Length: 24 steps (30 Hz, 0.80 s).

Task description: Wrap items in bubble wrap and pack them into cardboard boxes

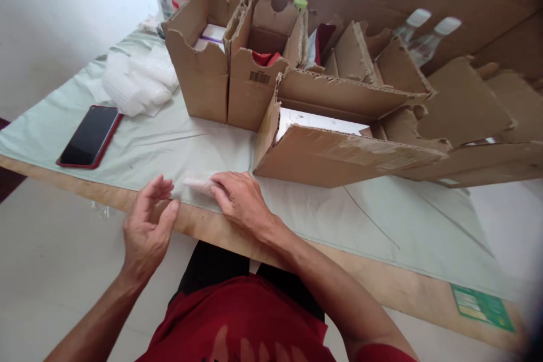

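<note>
My right hand (240, 199) rests near the table's front edge with its fingers bent down onto a small pale pink packet (195, 183) that lies flat on the green cloth (178, 150). My left hand (148, 225) hovers just left of the packet, over the table's edge, fingers apart and slightly curled, holding nothing. The packet is blurred and partly covered by my right fingers.
A red-cased phone (90, 136) lies at the left. Crumpled clear plastic bags (138, 82) sit behind it. Several open cardboard boxes (203, 68) with goods and bottles (418, 34) stand across the back. A long low cardboard box (339, 155) lies right of my hands. A green label (481, 305) marks the wooden edge.
</note>
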Motion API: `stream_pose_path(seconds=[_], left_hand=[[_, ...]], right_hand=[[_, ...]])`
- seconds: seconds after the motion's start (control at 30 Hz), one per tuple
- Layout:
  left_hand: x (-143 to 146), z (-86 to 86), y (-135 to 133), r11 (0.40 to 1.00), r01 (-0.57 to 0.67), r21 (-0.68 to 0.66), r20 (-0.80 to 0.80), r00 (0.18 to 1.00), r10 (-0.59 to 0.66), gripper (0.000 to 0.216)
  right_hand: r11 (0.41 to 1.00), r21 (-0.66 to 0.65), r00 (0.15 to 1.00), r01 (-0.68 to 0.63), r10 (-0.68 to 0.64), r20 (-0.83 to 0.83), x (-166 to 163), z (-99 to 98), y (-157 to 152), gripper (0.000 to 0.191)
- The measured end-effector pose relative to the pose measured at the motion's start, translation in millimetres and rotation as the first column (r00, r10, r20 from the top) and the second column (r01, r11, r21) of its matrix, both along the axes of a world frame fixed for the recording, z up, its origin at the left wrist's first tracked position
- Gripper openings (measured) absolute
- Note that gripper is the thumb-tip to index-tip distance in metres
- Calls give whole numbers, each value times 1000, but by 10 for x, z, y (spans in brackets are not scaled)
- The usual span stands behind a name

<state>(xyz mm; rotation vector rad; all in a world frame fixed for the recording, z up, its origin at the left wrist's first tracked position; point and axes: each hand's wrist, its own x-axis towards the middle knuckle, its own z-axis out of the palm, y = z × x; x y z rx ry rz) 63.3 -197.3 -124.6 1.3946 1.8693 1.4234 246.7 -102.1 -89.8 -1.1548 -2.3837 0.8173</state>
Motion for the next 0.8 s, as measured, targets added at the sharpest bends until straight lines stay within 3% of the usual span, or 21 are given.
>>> stream_pose_path(seconds=[0.1, 0.2, 0.27, 0.33, 0.4, 0.47, 0.5, 0.57, 0.67, 0.8], left_hand=[[301, -14, -132, 999, 30, -42, 393, 919, -11, 59], [577, -24, -119, 986, 153, -70, 583, 808, -84, 54], [667, 5, -93, 972, 222, -73, 609, 782, -132, 47], [671, 60, -91, 955, 279, -100, 543, 820, -183, 43], [628, 123, -108, 915, 368, -165, 434, 860, -268, 41], [593, 171, -118, 825, 515, -235, 361, 834, -417, 39], [594, 185, -114, 762, 594, -258, 350, 793, -499, 38], [649, 188, -90, 640, 715, -283, 365, 697, -617, 38], [839, 147, -51, 549, 778, -306, 442, 627, -642, 43], [1111, 85, -33, 386, 849, -360, 544, 527, -652, 51]], right_hand=[[975, -214, 946, 66, -130, -298, 118, 3, -120, 14], [931, -364, 882, 6, -176, -437, 202, -16, -309, 16], [938, -345, 881, 29, -187, -434, 280, -15, -401, 16], [957, -276, 889, 86, -199, -412, 415, 22, -445, 14], [963, -255, 897, 89, -189, -399, 609, 104, -456, 38], [962, -275, 921, 9, -115, -372, 829, 215, -464, 74], [959, -279, 935, -47, -56, -349, 934, 273, -474, 79], [957, -262, 954, -121, 39, -296, 1118, 371, -504, 58], [969, -244, 976, -46, -8, -217, 1318, 438, -570, 17], [947, -317, 987, 59, -102, -123, 1473, 408, -650, 31]])
